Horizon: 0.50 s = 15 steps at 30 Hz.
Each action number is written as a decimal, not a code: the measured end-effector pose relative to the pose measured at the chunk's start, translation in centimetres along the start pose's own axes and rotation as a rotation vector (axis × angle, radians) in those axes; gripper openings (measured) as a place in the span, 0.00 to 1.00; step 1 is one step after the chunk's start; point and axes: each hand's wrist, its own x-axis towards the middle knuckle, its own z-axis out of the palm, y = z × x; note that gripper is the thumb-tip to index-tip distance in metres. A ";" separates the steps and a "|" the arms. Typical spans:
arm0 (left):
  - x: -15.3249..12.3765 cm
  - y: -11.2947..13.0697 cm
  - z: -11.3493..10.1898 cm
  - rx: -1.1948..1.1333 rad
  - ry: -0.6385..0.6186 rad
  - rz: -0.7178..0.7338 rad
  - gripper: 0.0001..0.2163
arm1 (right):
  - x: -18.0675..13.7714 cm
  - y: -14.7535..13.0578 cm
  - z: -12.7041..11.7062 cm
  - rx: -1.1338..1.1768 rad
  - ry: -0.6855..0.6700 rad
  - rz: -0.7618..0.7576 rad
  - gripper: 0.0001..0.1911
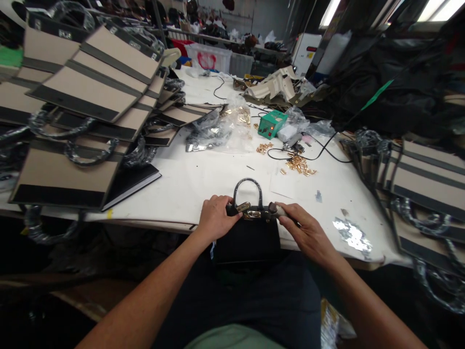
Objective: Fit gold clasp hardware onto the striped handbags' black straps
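A black handbag panel (250, 242) hangs at the near table edge, in front of my lap. Its looped handle (247, 182), in clear plastic wrap, stands up over the tabletop. Gold-coloured clasp hardware (252, 214) sits along the panel's top edge. My left hand (217, 217) is closed on the top left corner, its thumb by a gold plate (243, 207) on a dark strap. My right hand (303, 228) is closed around a short pale piece with a dark brown end (273, 208), held against the top right corner. I cannot make out its kind.
Stacked beige-and-black bag panels (109, 72) stand left beside a black book (132, 184), and more panels (428, 179) right. Gold fittings (300, 164) lie behind my right hand. A corded green box (271, 124) and plastic bags (232, 121) sit further back on the white table (181, 186).
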 end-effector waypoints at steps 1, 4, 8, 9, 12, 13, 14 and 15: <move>0.1 0.0 -0.2 -0.028 -0.021 0.000 0.12 | 1.0 -0.5 -0.2 -0.011 -0.060 -0.049 0.21; 0.4 -0.1 -0.8 -0.128 -0.100 -0.031 0.09 | 4.5 -1.2 -0.2 -0.158 -0.213 -0.163 0.20; 1.5 -0.4 -1.1 -0.203 -0.124 -0.098 0.09 | 8.0 -1.1 0.5 -0.456 -0.335 -0.267 0.18; 1.9 -0.4 -1.1 -0.211 -0.123 -0.102 0.09 | 8.4 -1.1 0.5 -0.526 -0.355 -0.296 0.18; 3.1 -0.7 -0.8 -0.206 -0.144 -0.106 0.10 | 9.3 -0.9 0.4 -0.633 -0.386 -0.354 0.17; 3.3 -0.7 -0.8 -0.199 -0.154 -0.107 0.10 | 9.5 -0.8 0.3 -0.622 -0.386 -0.355 0.16; 3.5 -0.8 -0.7 -0.196 -0.162 -0.108 0.10 | 9.7 -0.7 0.2 -0.592 -0.379 -0.346 0.16; 3.6 -0.9 -0.6 -0.198 -0.169 -0.112 0.11 | 9.9 -0.5 0.1 -0.548 -0.361 -0.328 0.16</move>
